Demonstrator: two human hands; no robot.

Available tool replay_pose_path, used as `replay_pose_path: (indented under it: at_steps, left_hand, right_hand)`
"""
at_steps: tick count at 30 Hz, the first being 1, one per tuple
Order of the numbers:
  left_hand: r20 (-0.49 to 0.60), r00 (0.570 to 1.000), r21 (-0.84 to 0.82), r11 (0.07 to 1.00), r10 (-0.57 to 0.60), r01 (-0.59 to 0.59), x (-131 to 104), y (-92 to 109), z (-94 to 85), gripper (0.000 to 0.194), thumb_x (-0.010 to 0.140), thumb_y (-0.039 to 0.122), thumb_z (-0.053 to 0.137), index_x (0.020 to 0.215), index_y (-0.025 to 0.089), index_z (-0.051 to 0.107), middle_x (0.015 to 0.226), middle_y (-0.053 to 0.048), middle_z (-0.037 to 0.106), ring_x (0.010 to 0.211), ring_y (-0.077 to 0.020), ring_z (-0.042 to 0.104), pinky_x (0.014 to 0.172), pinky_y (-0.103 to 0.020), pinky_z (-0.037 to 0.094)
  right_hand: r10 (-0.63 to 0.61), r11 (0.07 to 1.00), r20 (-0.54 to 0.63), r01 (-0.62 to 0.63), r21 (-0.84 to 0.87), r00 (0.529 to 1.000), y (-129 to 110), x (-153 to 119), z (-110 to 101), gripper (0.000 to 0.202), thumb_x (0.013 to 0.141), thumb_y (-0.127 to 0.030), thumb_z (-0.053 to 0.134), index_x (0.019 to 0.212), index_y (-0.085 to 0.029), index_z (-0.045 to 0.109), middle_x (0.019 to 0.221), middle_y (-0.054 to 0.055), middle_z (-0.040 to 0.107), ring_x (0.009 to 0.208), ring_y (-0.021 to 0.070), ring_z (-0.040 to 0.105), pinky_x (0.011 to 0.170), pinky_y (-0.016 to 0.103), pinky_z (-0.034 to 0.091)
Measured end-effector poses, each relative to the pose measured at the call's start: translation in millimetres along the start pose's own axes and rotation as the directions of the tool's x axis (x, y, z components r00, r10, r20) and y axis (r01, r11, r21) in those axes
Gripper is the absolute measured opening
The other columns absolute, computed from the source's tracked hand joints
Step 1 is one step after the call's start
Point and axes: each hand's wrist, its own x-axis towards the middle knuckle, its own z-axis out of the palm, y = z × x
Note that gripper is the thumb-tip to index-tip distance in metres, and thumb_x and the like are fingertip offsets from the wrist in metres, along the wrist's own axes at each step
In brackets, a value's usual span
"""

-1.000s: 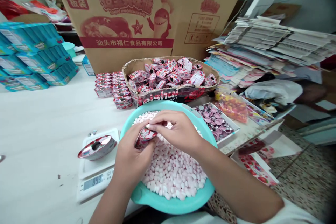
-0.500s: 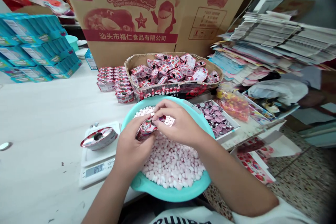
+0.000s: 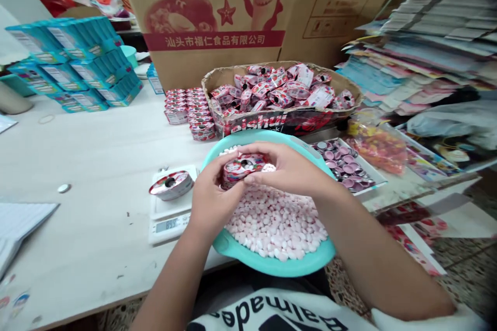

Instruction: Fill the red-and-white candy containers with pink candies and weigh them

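Above a turquoise bowl (image 3: 272,267) of small pale pink candies (image 3: 277,227), both my hands hold one red and white printed packet (image 3: 244,167) with a round opening facing up. My left hand (image 3: 215,191) wraps its left side, and my right hand (image 3: 285,168) grips its right side. Some pale pieces show in the opening. A similar packet (image 3: 173,186) with a dark round hole lies on a white digital scale (image 3: 169,230) to the left of the bowl.
Behind the bowl stands a cardboard tray (image 3: 217,123) of similar packets, beside stacked packets (image 3: 202,131). Round caps (image 3: 345,163) fill a box at right. A lone cap (image 3: 64,187) and blue boxes (image 3: 93,70) are at left; a large carton (image 3: 217,62) stands behind.
The packet has turned so its opening faces up, and my right fingers have moved from its top to its right side. The whole view has shifted left and downward.
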Motion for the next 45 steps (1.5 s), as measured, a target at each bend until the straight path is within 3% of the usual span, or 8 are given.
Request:
replay_pose_path:
  at_steps: [9, 17, 21, 24, 31, 38, 42, 45]
  left_hand:
    - [0.071, 0.983, 0.189, 0.965, 0.169, -0.179, -5.1, 7.5, -4.3, 0.058, 0.077, 0.017, 0.070, 0.132, 0.021, 0.054, 0.134, -0.010, 0.058, 0.127, -0.0238, 0.055, 0.111, -0.043, 0.046]
    - [-0.426, 0.860, 0.416, 0.905, 0.283, -0.091, -27.7, 23.3, -117.4, 0.018, 0.087, 0.018, 0.067, 0.104, 0.024, 0.069, 0.104, 0.001, 0.065, 0.096, -0.0163, 0.062, 0.090, -0.034, 0.052]
    - [0.223, 0.952, 0.603, 0.738, 0.209, -0.303, -33.5, 40.5, -80.8, 0.020, 0.090, 0.021, 0.062, 0.109, 0.023, 0.067, 0.111, -0.003, 0.068, 0.103, -0.0194, 0.064, 0.090, -0.037, 0.055]
    - [0.601, 0.794, 0.651, 0.632, -0.090, -0.421, -27.6, 48.5, -31.0, 0.019, 0.088, 0.026, 0.064, 0.104, 0.016, 0.066, 0.111, -0.009, 0.068, 0.101, -0.0276, 0.063, 0.085, -0.045, 0.057]
    - [0.777, 0.560, 0.605, 0.584, -0.287, -0.541, -14.7, 48.1, -7.2, 0.008, 0.076, 0.009, 0.064, 0.081, 0.016, 0.064, 0.086, -0.010, 0.066, 0.079, -0.0246, 0.061, 0.062, -0.035, 0.053]
    - [0.746, 0.662, 0.484, 0.628, 0.067, -0.609, -20.2, 29.7, -8.9, 0.009, 0.080, 0.011, 0.064, 0.074, 0.017, 0.059, 0.078, -0.006, 0.064, 0.071, -0.0197, 0.058, 0.061, -0.033, 0.051]
    - [0.324, 0.879, 0.575, 0.665, 0.350, -0.476, -18.2, 20.3, -57.4, 0.013, 0.090, 0.022, 0.065, 0.102, 0.018, 0.063, 0.103, -0.006, 0.071, 0.095, -0.0196, 0.064, 0.087, -0.038, 0.054]
    - [0.008, 0.965, 0.773, 0.610, 0.262, -0.172, -19.3, -2.1, -114.1, 0.050, 0.083, 0.030, 0.075, 0.129, 0.022, 0.056, 0.125, -0.010, 0.065, 0.119, -0.0262, 0.059, 0.102, -0.045, 0.049]
  right_hand:
    - [0.032, 0.998, -0.072, -0.036, -0.056, 0.997, -0.1, 2.8, 0.4, 0.028, 0.068, -0.027, 0.082, 0.095, -0.024, 0.076, 0.094, 0.004, 0.075, 0.087, 0.0230, 0.069, 0.080, 0.037, 0.055]
    - [0.123, 0.941, -0.244, -0.191, -0.281, 0.962, 2.1, 5.9, 3.5, 0.023, 0.067, -0.030, 0.082, 0.087, -0.022, 0.074, 0.093, 0.006, 0.074, 0.083, 0.0241, 0.068, 0.070, 0.035, 0.054]
    - [0.153, 0.903, -0.307, -0.259, -0.344, 0.939, -1.7, 8.0, 1.6, 0.023, 0.071, -0.033, 0.077, 0.091, -0.022, 0.073, 0.096, 0.005, 0.074, 0.088, 0.0247, 0.068, 0.074, 0.035, 0.054]
    - [0.176, 0.881, -0.388, -0.321, -0.348, 0.905, -1.5, 9.1, -2.0, 0.028, 0.068, -0.036, 0.078, 0.092, -0.021, 0.072, 0.098, 0.006, 0.074, 0.092, 0.0276, 0.068, 0.080, 0.038, 0.054]
    - [0.187, 0.865, -0.483, -0.377, -0.331, 0.855, 5.7, 6.3, -9.1, 0.036, 0.065, -0.048, 0.078, 0.091, -0.024, 0.073, 0.093, 0.008, 0.074, 0.084, 0.0307, 0.067, 0.074, 0.042, 0.053]
    - [0.148, 0.822, -0.493, -0.384, -0.420, 0.857, 11.8, 4.6, -9.3, 0.042, 0.067, -0.060, 0.076, 0.092, -0.027, 0.073, 0.088, 0.008, 0.073, 0.080, 0.0314, 0.066, 0.071, 0.043, 0.050]
    - [0.162, 0.818, -0.454, -0.376, -0.435, 0.876, 12.9, 6.2, -8.7, 0.045, 0.069, -0.064, 0.073, 0.093, -0.026, 0.072, 0.090, 0.008, 0.073, 0.083, 0.0318, 0.067, 0.077, 0.045, 0.051]
    - [0.198, 0.819, -0.432, -0.391, -0.420, 0.880, 12.7, 6.4, -9.3, 0.043, 0.069, -0.061, 0.074, 0.096, -0.027, 0.073, 0.095, 0.007, 0.073, 0.086, 0.0300, 0.067, 0.079, 0.045, 0.051]
